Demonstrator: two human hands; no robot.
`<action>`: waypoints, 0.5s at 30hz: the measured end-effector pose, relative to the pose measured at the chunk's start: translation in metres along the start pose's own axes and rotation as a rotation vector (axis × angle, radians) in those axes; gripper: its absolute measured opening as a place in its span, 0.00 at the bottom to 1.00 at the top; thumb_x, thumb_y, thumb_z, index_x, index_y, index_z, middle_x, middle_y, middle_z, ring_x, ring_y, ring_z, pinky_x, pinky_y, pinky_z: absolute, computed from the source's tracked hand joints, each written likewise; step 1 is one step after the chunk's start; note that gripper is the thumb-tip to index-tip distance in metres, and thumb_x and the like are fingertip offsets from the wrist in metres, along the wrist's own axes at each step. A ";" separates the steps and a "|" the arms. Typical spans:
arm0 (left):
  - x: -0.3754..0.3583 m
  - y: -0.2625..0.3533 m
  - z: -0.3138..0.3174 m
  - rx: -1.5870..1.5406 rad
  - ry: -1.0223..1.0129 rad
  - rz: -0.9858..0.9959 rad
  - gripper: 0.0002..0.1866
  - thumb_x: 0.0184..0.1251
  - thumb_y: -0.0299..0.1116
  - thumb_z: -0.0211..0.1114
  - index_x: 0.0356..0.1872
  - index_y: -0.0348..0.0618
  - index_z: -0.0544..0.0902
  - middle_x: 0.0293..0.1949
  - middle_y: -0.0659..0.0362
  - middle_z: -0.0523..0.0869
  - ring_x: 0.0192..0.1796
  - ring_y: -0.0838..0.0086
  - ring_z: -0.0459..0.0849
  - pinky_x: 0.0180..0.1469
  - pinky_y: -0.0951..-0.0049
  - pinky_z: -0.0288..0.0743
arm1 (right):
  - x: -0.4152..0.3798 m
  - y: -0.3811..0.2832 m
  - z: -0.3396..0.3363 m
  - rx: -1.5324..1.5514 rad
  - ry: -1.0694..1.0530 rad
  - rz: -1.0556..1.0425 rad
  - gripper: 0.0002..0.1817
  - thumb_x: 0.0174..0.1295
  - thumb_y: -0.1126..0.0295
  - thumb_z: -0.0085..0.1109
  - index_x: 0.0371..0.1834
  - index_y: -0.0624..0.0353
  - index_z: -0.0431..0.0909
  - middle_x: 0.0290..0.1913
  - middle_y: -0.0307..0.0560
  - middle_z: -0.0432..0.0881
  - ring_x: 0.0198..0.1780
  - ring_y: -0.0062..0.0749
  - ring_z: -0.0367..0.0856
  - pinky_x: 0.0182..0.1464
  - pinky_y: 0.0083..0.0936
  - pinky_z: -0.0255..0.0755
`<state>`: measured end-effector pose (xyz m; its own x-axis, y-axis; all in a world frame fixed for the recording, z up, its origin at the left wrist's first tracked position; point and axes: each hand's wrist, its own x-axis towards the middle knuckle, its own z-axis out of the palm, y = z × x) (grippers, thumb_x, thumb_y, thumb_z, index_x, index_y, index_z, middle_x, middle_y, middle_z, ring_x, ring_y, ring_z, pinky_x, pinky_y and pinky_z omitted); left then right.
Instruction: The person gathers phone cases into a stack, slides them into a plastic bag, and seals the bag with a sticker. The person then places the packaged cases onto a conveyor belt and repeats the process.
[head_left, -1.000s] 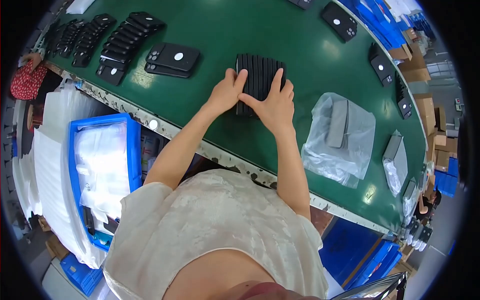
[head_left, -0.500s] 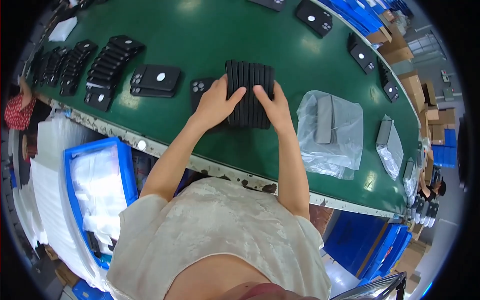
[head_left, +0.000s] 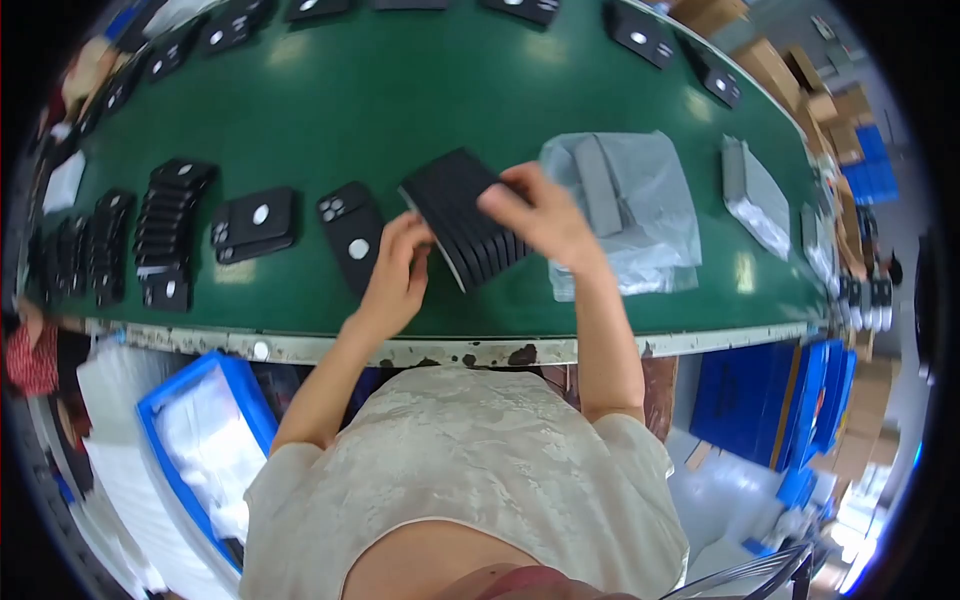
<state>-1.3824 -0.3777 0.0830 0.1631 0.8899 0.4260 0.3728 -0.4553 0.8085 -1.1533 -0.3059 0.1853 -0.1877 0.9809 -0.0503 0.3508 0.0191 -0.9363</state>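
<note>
Both hands hold a tilted stack of flat black phone cases (head_left: 462, 226) just above the green conveyor surface (head_left: 400, 90): the left hand (head_left: 396, 272) has its grip closed on the stack's near lower edge, and the right hand (head_left: 545, 215) clasps its far right side. Just left of the stack a single black phone case with camera holes (head_left: 350, 235) lies flat. Just right of it, partly under the right hand, lies a clear plastic bag holding a grey case (head_left: 630, 200).
</note>
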 end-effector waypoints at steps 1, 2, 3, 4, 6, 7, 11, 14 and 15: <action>-0.003 0.001 0.011 -0.020 -0.030 0.025 0.25 0.63 0.14 0.54 0.62 0.38 0.70 0.54 0.43 0.77 0.55 0.51 0.82 0.57 0.61 0.78 | -0.008 0.002 0.007 -0.410 -0.072 0.005 0.45 0.57 0.35 0.65 0.64 0.64 0.71 0.48 0.51 0.79 0.52 0.36 0.76 0.56 0.28 0.67; -0.007 0.004 0.021 0.078 -0.023 0.071 0.22 0.64 0.13 0.54 0.59 0.38 0.71 0.52 0.46 0.78 0.53 0.56 0.83 0.56 0.65 0.78 | -0.017 0.006 0.018 -0.815 -0.154 0.032 0.51 0.50 0.34 0.70 0.67 0.65 0.69 0.51 0.57 0.78 0.52 0.43 0.76 0.57 0.32 0.68; -0.012 0.007 0.032 0.174 -0.012 0.116 0.19 0.65 0.12 0.53 0.56 0.37 0.73 0.50 0.48 0.79 0.51 0.61 0.83 0.56 0.69 0.77 | -0.031 0.015 0.038 -0.937 -0.030 -0.049 0.54 0.46 0.38 0.72 0.70 0.65 0.65 0.54 0.62 0.75 0.55 0.52 0.74 0.60 0.38 0.66; -0.016 0.007 0.041 0.271 0.002 0.159 0.17 0.66 0.12 0.53 0.53 0.36 0.74 0.49 0.51 0.80 0.50 0.67 0.84 0.55 0.73 0.77 | -0.042 0.023 0.056 -1.059 0.087 -0.128 0.58 0.42 0.41 0.75 0.74 0.64 0.61 0.57 0.67 0.71 0.57 0.60 0.72 0.64 0.45 0.65; -0.014 -0.014 0.037 -0.002 -0.045 -0.042 0.15 0.67 0.13 0.53 0.52 0.37 0.75 0.48 0.54 0.80 0.49 0.68 0.83 0.55 0.74 0.76 | -0.037 0.028 0.058 -1.017 0.068 -0.079 0.58 0.42 0.44 0.75 0.75 0.64 0.59 0.59 0.68 0.69 0.60 0.62 0.70 0.65 0.46 0.63; -0.012 -0.025 0.032 -0.250 -0.062 -0.263 0.13 0.68 0.13 0.53 0.50 0.38 0.76 0.48 0.56 0.80 0.49 0.69 0.83 0.55 0.74 0.76 | -0.033 0.033 0.055 -0.976 0.029 -0.068 0.59 0.43 0.48 0.75 0.77 0.64 0.56 0.60 0.68 0.68 0.62 0.63 0.68 0.67 0.48 0.62; 0.027 -0.006 0.022 -0.443 0.253 -0.206 0.11 0.69 0.17 0.56 0.49 0.39 0.74 0.45 0.58 0.79 0.43 0.73 0.80 0.47 0.74 0.75 | -0.088 0.007 0.011 -0.627 0.150 -0.124 0.58 0.42 0.59 0.74 0.79 0.62 0.53 0.62 0.68 0.66 0.65 0.61 0.64 0.70 0.47 0.59; 0.049 0.039 0.050 -0.044 0.217 -0.059 0.14 0.64 0.22 0.63 0.50 0.40 0.74 0.46 0.55 0.78 0.39 0.71 0.78 0.40 0.69 0.75 | -0.160 0.002 -0.052 -0.429 0.281 -0.077 0.60 0.39 0.64 0.74 0.81 0.59 0.53 0.63 0.63 0.67 0.67 0.55 0.66 0.71 0.41 0.59; 0.053 0.061 0.070 0.009 0.086 0.048 0.17 0.62 0.24 0.66 0.51 0.40 0.74 0.45 0.53 0.78 0.39 0.67 0.78 0.41 0.66 0.75 | -0.181 0.003 -0.072 -0.344 0.295 -0.008 0.60 0.39 0.65 0.74 0.81 0.58 0.53 0.63 0.60 0.68 0.67 0.53 0.66 0.71 0.39 0.59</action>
<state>-1.2867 -0.3560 0.1261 0.1023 0.8615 0.4973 0.3743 -0.4965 0.7832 -1.0526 -0.4694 0.2169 0.0599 0.9927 0.1044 0.6444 0.0414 -0.7636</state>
